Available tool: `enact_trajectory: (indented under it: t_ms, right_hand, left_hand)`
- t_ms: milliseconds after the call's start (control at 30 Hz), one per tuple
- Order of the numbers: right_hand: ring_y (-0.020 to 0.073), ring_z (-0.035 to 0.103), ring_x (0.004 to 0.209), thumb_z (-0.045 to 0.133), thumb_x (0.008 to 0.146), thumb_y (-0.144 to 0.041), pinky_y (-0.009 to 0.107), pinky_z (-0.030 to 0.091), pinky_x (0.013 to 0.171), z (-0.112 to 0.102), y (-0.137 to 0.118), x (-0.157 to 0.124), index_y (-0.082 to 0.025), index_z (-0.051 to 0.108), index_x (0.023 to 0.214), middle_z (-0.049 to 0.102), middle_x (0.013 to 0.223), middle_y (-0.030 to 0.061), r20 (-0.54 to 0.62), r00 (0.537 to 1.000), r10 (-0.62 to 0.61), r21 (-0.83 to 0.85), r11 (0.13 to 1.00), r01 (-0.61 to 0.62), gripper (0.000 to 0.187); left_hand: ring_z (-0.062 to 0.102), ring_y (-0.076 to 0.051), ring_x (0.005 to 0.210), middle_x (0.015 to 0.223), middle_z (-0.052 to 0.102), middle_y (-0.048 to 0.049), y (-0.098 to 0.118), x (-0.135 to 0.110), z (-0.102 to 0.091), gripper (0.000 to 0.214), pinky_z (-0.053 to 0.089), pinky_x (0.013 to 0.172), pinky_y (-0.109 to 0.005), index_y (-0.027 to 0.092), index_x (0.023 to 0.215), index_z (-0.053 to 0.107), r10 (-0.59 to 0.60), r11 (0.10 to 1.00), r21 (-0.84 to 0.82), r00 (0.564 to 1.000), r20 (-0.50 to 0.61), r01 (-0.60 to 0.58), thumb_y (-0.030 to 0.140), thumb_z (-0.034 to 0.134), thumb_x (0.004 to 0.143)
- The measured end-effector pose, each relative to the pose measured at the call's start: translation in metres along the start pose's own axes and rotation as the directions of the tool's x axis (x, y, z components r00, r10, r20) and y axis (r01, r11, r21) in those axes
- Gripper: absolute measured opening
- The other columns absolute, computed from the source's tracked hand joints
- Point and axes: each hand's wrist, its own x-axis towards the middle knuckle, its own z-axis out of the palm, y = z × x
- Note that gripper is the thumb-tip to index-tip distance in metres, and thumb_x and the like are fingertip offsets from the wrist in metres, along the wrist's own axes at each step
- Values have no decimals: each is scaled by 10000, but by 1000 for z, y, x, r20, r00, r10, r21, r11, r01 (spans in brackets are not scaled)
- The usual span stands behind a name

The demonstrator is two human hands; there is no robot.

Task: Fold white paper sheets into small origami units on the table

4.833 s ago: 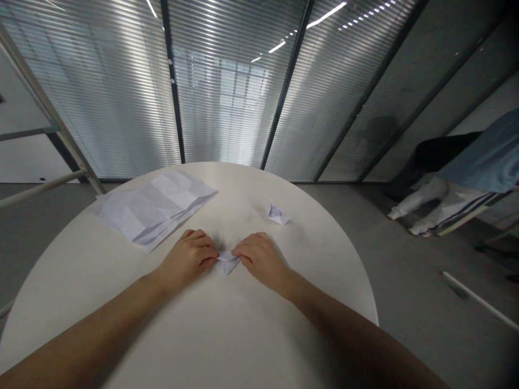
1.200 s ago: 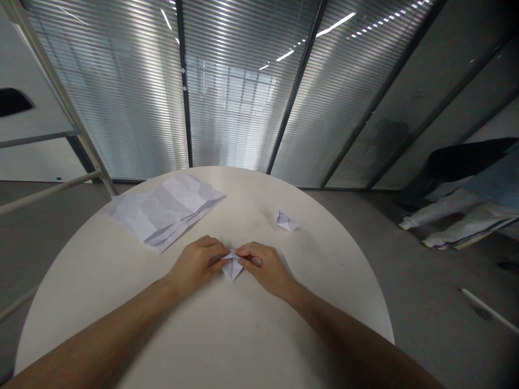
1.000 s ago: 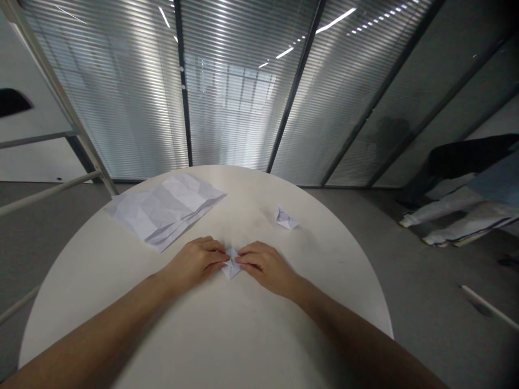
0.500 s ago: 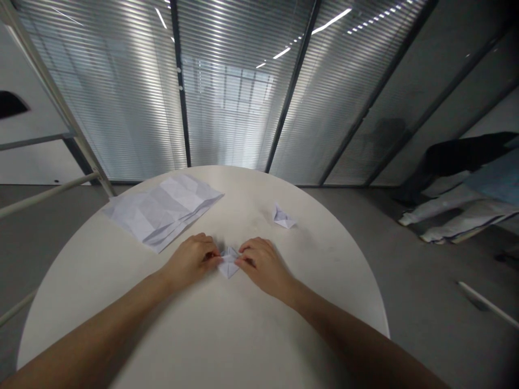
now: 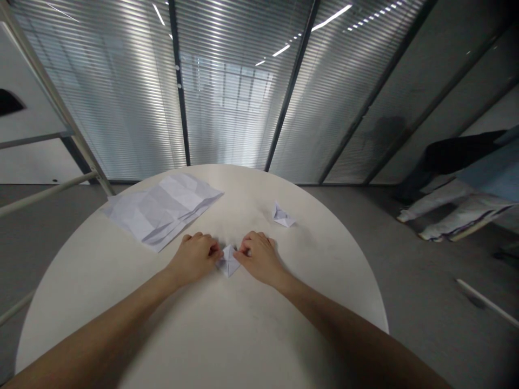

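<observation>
The left hand point(image 5: 196, 257) is resting on the round white table point(image 5: 203, 335) near its middle, fingers curled tight and gathered at the left corner of a small folded white paper piece point(image 5: 228, 262), pinching it there. The right hand point(image 5: 259, 256) is mirroring it on the other side, knuckles raised and fingertips closing on the paper's right corner. The paper piece is lying flat on the table between the two hands, touching both, with its point turning toward the table's near edge. Half a second ago both hands were lying flatter, with the fingers stretched further over the paper; now they are bunching up more, and a little more of the white shape is showing between them. Almost five seconds ago the same piece was looking wider and lower. It is staying at the same spot on the table throughout. A loose stack of creased white sheets point(image 5: 162, 208) is lying toward the table's far left, well apart from the hands, unmoved since the earlier views. A second small folded paper figure point(image 5: 283, 216) is sitting toward the table's far right, also unmoved. Beyond the table's right side, on the grey floor, another person's pale trouser legs point(image 5: 450, 208) are shifting slightly compared with a moment ago.
</observation>
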Motion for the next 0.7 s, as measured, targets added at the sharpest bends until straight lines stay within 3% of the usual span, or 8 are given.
enact_trajectory:
  t_ms: [167,367,533,700]
  right_hand:
    - [194,503,928,639,782,-341,355,282,802,-2,-2,2,-193,636,626,614,883,17,23,1000,6,-29,1000,-5,215]
    - [204,502,935,623,801,-368,366,283,818,-5,-3,1,-186,633,636,611,883,25,33,999,21,-74,997,-19,245]
    - [215,495,953,562,851,-408,377,281,832,-4,-2,-5,-197,624,681,601,902,33,12,1000,-19,-130,991,20,278]
    - [216,485,1010,651,784,-429,371,278,879,-2,-2,-14,-222,599,940,592,1009,30,-33,998,-61,-74,996,58,265]
  left_hand:
    - [562,-227,774,712,650,-44,6,3,3,417,310,718,-352,200,650,622,-32,999,32,999,-42,33,531,450,836]
    - [553,-244,839,779,639,-52,10,3,4,399,312,722,-362,197,628,599,-64,993,94,996,-65,70,508,468,840]
    - [537,-241,923,938,625,-52,10,1,11,232,327,757,-358,229,894,612,-39,997,55,992,-121,46,427,498,854]
    - [525,-235,978,993,615,-56,7,-1,18,207,325,811,-369,248,996,614,-1,1000,24,994,-112,4,343,466,888]
